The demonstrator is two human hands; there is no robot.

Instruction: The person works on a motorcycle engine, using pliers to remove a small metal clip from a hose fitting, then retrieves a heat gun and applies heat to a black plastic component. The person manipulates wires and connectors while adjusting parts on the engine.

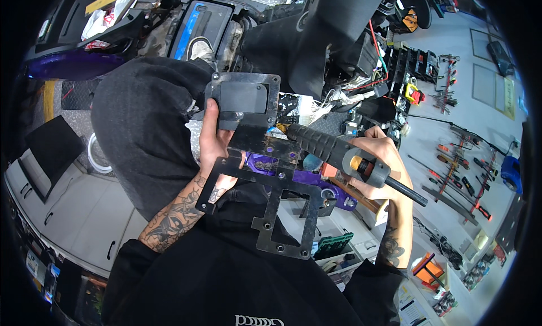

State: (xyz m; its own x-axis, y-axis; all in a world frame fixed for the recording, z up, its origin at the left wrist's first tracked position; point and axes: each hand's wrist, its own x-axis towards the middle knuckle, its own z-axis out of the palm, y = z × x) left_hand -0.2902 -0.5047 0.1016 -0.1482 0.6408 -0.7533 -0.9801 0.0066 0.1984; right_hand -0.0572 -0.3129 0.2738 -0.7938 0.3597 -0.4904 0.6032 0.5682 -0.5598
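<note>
My left hand (214, 148) is closed on a flat black metal bracket (281, 182), its thumb lying along the bracket's upper plate. The bracket has square cut-outs, bolt holes and a bent middle. Across from it, my right hand (389, 156) has its fingers wrapped round a dark cylindrical tool (319, 144). That tool has a ribbed body, a side opening showing an amber and reddish inside, and a thin black rod at its lower right end. Its other end reaches close to the bracket's middle; whether they touch, I cannot tell. Part of my right fingers is hidden behind the tool.
A big dark vehicle part (299, 49) with loose wires (327, 103) stands ahead. My bent leg (149, 128) is at the left, beside white cabinets (84, 204). Hand tools (451, 156) hang on the right wall. An orange stand (429, 269) is at lower right.
</note>
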